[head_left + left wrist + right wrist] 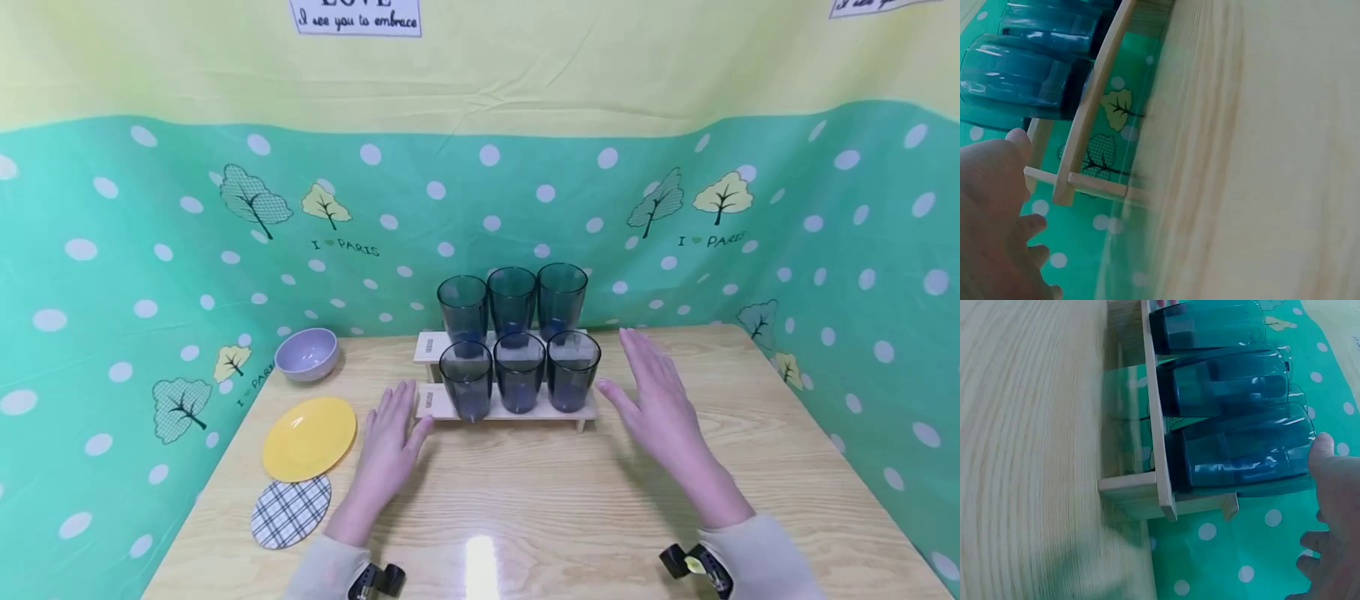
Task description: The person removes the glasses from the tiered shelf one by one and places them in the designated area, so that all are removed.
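Note:
Two rows of dark blue glass tumblers stand upright on a two-step wooden rack (480, 403), the back row higher. At the rack's left end is my left hand (390, 437), its fingers straight and nothing in them. The front-left tumbler (467, 383) is the nearest one to it. On the other side my right hand (660, 404) is held with straight fingers, its thumb close beside the front-right tumbler (573, 375). In the right wrist view that thumb (1322, 450) overlaps the rim of the nearest tumbler (1247, 450).
To the left on the wooden table (525, 508) lie a yellow plate (309, 438) and a round checked coaster (291, 512). A purple bowl (307, 354) stands at the back left corner. A green dotted cloth (495, 192) hangs behind and along both sides.

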Demonstrator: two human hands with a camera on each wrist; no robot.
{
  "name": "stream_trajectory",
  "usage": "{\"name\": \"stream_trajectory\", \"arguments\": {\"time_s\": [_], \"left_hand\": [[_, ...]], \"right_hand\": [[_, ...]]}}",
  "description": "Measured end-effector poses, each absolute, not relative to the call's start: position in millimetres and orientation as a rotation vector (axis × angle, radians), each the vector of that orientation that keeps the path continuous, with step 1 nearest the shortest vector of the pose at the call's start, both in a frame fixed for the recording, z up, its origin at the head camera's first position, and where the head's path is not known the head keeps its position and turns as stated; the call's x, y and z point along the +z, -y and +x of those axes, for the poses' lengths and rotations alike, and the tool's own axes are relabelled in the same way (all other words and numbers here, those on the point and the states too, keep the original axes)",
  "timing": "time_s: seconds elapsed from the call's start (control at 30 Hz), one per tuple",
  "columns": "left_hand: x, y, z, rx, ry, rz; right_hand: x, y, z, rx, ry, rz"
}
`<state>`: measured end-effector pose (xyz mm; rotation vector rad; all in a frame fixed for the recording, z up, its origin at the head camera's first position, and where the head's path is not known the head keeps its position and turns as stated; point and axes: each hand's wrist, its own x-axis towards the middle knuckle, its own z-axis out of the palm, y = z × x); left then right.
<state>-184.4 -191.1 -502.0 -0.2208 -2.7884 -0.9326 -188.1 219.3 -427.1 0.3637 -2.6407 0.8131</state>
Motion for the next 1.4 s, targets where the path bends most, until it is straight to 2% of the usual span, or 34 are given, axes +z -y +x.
{"name": "stream_trajectory", "arguments": {"time_s": [0.73, 1.07, 1.4], "left_hand": [[-526, 190, -194, -1.295, 2.702, -0.27], [-535, 187, -197, -1.297, 2.677, -0.309], [-534, 186, -196, -1.291, 2.679, -0.246]], "right_hand": [[-425, -206, -197, 1.271, 2.626, 0.33], [-423, -201, -202, 1.394, 2.573, 0.394], [-428, -197, -207, 1.545, 2.563, 0.405]]}}
